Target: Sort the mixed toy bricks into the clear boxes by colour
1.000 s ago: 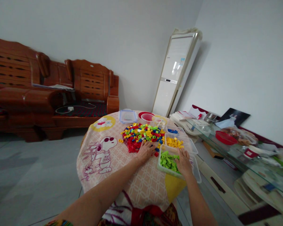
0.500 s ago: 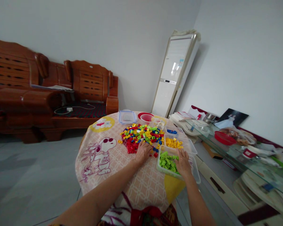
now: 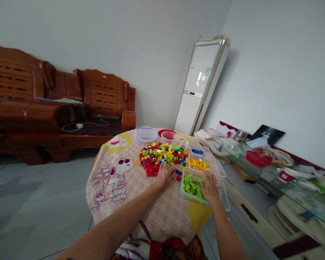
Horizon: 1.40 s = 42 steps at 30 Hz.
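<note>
While the big pale wall (image 3: 157, 43) stands at the back, brown wooden seats (image 3: 105, 95) fill the left side. A tall white machine (image 3: 197, 83) is in the corner, and on the right is a low stand with a glass shelf (image 3: 271, 180) full of stuff. In the middle is a round table covered by a pink cloth (image 3: 154, 213) with a dog picture (image 3: 120, 180) on it.

A big messy pile of toy bricks (image 3: 166, 153) sits on the table, red, yellow, blue and green all mixed up. To the right of it is a clear box (image 3: 192, 198) with light green bricks (image 3: 192, 186) inside. Behind that box, yellow bricks (image 3: 199, 164) and blue bricks (image 3: 197, 151) lie in more clear boxes.

The left hand (image 3: 165, 174) is on the near edge of the pile, palm down, its fingers bent a little. The right hand (image 3: 210, 186) is over the right side of the green bricks, fingers a bit apart. I can't tell if either hand is holding a brick.

One small red brick (image 3: 178, 178) is just right of the left hand. One small yellow brick (image 3: 138, 163) is at the pile's left edge.
</note>
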Each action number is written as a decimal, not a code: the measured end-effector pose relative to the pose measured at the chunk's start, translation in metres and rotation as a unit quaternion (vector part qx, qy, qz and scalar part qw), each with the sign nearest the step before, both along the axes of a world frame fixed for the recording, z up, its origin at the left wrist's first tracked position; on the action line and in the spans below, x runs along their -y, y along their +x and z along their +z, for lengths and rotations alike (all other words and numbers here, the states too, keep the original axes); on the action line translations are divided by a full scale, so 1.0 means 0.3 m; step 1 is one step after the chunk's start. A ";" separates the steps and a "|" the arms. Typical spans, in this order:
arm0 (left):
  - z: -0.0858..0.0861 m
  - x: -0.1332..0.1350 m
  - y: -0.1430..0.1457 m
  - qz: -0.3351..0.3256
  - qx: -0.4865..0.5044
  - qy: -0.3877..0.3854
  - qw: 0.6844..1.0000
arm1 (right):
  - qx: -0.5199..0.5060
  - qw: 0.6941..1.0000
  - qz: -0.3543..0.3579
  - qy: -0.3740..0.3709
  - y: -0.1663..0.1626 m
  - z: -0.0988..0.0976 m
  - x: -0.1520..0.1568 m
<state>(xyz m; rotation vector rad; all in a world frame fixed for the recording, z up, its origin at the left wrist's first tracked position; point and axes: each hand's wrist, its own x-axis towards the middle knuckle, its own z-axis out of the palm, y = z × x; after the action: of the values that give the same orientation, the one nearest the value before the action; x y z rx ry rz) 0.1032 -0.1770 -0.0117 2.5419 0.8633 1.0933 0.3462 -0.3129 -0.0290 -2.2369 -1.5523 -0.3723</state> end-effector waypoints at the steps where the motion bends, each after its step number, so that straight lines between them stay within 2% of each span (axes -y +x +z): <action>1: 0.005 -0.002 0.004 0.012 0.008 -0.001 1.000 | 0.003 1.000 0.005 0.003 0.002 -0.002 -0.001; 4: 0.036 -0.004 0.042 0.028 0.048 -0.033 0.998 | 0.012 1.000 0.021 0.010 0.010 -0.006 -0.002; 8: 0.094 0.004 0.152 -0.010 0.099 -0.088 0.991 | 0.011 1.000 0.020 0.011 0.010 -0.002 0.004; 11: 0.124 0.009 0.234 -0.038 0.099 -0.078 0.991 | 0.007 1.000 0.019 0.018 0.006 0.003 0.009; 14: 0.123 0.011 0.264 -0.044 0.099 -0.072 0.992 | 0.006 1.000 0.014 0.023 0.002 0.005 0.009; 16: 0.106 0.008 0.242 -0.045 0.099 -0.068 0.992 | 0.008 1.000 0.010 0.021 0.002 0.005 0.007; 19: 0.067 -0.009 0.156 -0.025 0.090 -0.060 0.994 | 0.014 1.000 0.005 0.011 0.002 0.004 0.003; 23: 0.023 -0.043 0.017 0.101 0.046 -0.052 0.992 | 0.014 1.000 0.001 0.005 0.001 0.002 0.004; 27: 0.017 -0.055 -0.059 0.177 0.001 -0.055 0.983 | 0.015 1.000 0.005 0.002 0.002 0.002 0.006; 34: 0.025 -0.023 -0.077 0.174 -0.066 -0.069 0.980 | 0.012 1.000 0.006 0.027 -0.001 0.008 0.006; 39: 0.010 -0.016 -0.075 0.177 -0.046 -0.071 0.981 | 0.042 0.998 -0.003 0.051 -0.027 0.057 0.020; 42: 0.011 -0.013 -0.072 0.174 -0.029 -0.080 0.981 | 0.065 0.997 -0.022 0.022 -0.045 0.094 0.027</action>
<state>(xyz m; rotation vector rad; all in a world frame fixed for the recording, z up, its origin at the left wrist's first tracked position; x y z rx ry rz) 0.0815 -0.1731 -0.0084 2.3556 1.3925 0.9954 0.3328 -0.3211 -0.0008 -2.2557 -1.5429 -0.5701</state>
